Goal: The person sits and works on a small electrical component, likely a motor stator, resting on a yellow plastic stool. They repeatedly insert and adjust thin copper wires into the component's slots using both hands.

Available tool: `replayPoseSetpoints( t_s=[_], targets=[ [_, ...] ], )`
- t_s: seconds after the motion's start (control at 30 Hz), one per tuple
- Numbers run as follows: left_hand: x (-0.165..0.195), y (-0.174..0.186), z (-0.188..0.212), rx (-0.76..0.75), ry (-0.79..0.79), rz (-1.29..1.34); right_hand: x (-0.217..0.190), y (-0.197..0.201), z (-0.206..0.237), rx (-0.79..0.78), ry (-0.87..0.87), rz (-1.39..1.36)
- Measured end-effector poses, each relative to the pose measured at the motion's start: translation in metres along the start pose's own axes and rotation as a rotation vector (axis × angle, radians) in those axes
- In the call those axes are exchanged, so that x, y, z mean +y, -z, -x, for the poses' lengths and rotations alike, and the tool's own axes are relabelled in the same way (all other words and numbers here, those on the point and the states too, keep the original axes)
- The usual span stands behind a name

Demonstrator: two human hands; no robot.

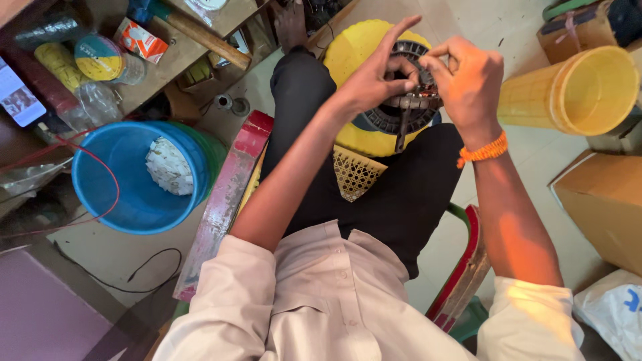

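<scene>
Dark round motor stator (388,120) pinched between both hands' grip.

Yellow plastic stool (354,50) with a lattice-patterned side, bearing a dark grey ringed motor part (401,117) with coppery windings; beside it, a translucent yellow bucket (568,93). Bright blue bucket (127,187) nested in a green one, holding a white, scaly-patterned wad (168,166); a thin red wire (100,160) crosses its rim. Orange beaded band (483,151) on the right wrist; cream shirt (321,301), black trousers (394,194), red-edged bench (224,200).
</scene>
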State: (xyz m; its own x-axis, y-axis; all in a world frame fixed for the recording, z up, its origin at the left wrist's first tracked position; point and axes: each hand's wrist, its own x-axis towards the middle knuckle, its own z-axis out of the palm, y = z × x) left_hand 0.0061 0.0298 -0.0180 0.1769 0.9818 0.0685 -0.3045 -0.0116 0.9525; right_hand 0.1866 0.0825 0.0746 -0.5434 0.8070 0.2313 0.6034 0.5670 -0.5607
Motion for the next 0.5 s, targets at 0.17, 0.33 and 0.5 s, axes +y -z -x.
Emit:
replayPoseSetpoints(
  t_s=[0.17, 0.33, 0.5],
  targets=[
    [0.009, 0.012, 0.008, -0.154, -0.251, -0.151, -0.037, 0.006, 0.045, -0.027, -0.122, -0.157],
    [0.013, 0.011, 0.006, -0.161, -0.229, -0.212, -0.05, 0.0, 0.069, 0.019, -0.111, -0.15],
    [0.025, 0.016, -0.002, -0.224, -0.254, -0.34, -0.044, -0.013, 0.089, 0.052, -0.019, -0.128]
  ],
)
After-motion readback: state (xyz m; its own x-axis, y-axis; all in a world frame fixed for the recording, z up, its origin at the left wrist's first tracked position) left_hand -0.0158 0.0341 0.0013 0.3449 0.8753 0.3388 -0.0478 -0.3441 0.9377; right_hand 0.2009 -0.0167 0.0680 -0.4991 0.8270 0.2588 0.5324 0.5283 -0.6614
